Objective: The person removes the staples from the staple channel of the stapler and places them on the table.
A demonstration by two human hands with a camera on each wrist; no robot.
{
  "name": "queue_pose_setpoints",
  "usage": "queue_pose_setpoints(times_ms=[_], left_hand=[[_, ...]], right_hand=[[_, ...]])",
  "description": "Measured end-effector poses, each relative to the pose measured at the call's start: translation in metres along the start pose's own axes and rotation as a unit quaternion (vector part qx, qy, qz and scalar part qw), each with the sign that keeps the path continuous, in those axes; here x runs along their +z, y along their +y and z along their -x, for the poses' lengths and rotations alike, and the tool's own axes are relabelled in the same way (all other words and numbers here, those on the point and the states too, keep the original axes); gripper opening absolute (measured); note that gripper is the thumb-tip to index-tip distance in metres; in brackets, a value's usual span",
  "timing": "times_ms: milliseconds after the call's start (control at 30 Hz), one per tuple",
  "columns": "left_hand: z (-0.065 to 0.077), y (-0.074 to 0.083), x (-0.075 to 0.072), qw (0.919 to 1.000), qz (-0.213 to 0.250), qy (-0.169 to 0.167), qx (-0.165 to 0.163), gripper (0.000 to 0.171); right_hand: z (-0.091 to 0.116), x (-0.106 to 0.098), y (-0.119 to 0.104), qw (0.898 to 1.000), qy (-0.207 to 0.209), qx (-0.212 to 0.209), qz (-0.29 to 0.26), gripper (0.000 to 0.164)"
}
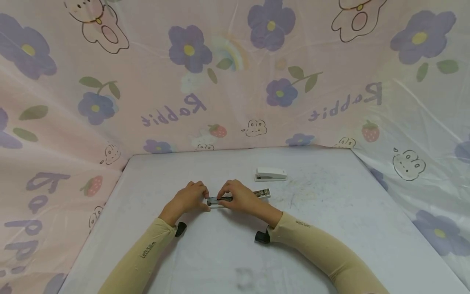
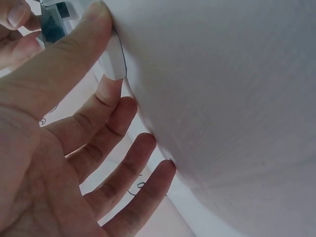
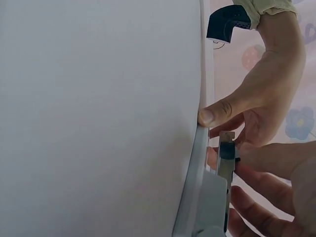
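An opened stapler [image 1: 262, 193] lies on the white table, its cover swung back to the right and its metal magazine [image 3: 226, 168] exposed. My left hand [image 1: 189, 198] holds the stapler's left end, thumb and index finger at the pale base [image 2: 114, 61]; the other fingers extend along the table. From the right, my right hand [image 1: 238, 198] pinches the magazine, thumb on one side and fingers on the other. A dark piece [image 3: 227, 150] sits in the magazine near the pinch. My right hand hides the stapler's middle in the head view.
Behind the opened stapler stands a closed white stapler [image 1: 271, 174]. A printed curtain [image 1: 227, 102] rises along the back and sides of the table [image 1: 220, 261]. Black wrist cameras [image 1: 262, 237] hang below both sleeves.
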State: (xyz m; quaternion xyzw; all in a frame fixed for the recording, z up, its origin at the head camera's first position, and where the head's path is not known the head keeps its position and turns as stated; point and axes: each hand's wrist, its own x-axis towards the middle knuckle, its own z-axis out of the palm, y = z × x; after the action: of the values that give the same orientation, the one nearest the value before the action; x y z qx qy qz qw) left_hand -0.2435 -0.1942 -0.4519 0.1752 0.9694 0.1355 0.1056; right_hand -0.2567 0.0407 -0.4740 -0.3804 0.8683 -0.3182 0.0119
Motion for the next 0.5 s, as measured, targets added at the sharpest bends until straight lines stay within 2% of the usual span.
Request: queue_pose_setpoints(times_ms=[267,500], left_hand=[[0.002,0.001,0.0,1.0,0.006,0.0,-0.002,0.036],[0.001,0.001,-0.001,1.0,-0.001,0.001,-0.004,0.035]], right_hand=[[-0.007,0.001,-0.002,1.0,0.002,0.012,0.014,0.007],[-0.013,0.002,-0.004,0.999,0.005,0.015,0.038,0.011]])
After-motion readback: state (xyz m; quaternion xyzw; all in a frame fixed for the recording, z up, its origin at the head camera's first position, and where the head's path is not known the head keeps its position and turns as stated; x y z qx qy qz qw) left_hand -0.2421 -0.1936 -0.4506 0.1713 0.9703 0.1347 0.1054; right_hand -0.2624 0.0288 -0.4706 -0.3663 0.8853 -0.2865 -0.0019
